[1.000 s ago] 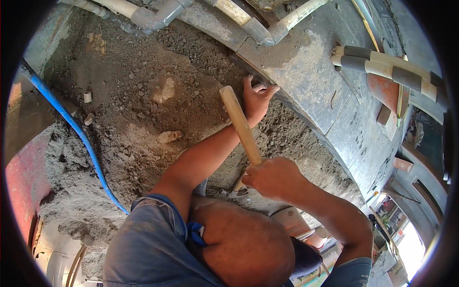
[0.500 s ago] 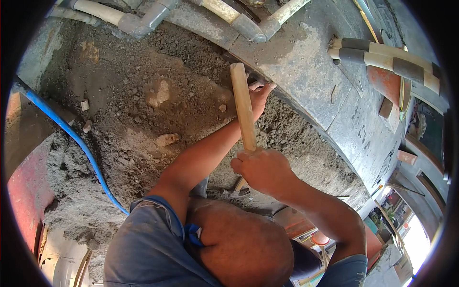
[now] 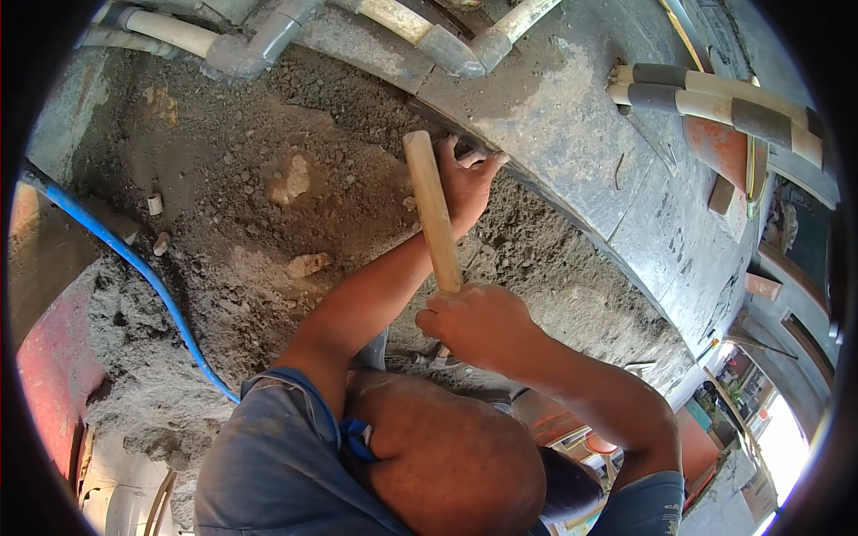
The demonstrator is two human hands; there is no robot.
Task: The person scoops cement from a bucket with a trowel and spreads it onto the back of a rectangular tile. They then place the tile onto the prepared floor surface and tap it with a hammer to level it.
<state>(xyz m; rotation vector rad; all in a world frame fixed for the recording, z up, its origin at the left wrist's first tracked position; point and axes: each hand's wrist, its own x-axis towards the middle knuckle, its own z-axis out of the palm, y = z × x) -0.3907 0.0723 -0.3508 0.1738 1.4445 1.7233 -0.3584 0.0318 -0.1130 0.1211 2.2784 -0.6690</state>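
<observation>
My right hand (image 3: pixel 483 326) is closed in a fist around the lower end of a pale wooden handle (image 3: pixel 432 210). The handle points up and slightly left, its blunt end crossing in front of my left hand. No tool head shows on it. Farther off, my left hand (image 3: pixel 465 192) reaches to the edge of a grey concrete slab (image 3: pixel 572 134). Its fingers are bent and its thumb lies at the slab's edge, by a dark strip (image 3: pixel 447 123). What these fingers grip, if anything, is hidden.
Loose soil and rubble (image 3: pixel 223 223) lie left of the slab, with a stone (image 3: pixel 309 264) in it. A blue hose (image 3: pixel 152 277) curves along the left. Grey-jointed pipes (image 3: pixel 393 22) run along the far side, and more pipes (image 3: pixel 715 103) rest on the slab's right.
The wooden handle and my right hand have shifted slightly left and nearer, still gripped alike. My left hand stays at the slab's edge, its fingers a little more in sight.
</observation>
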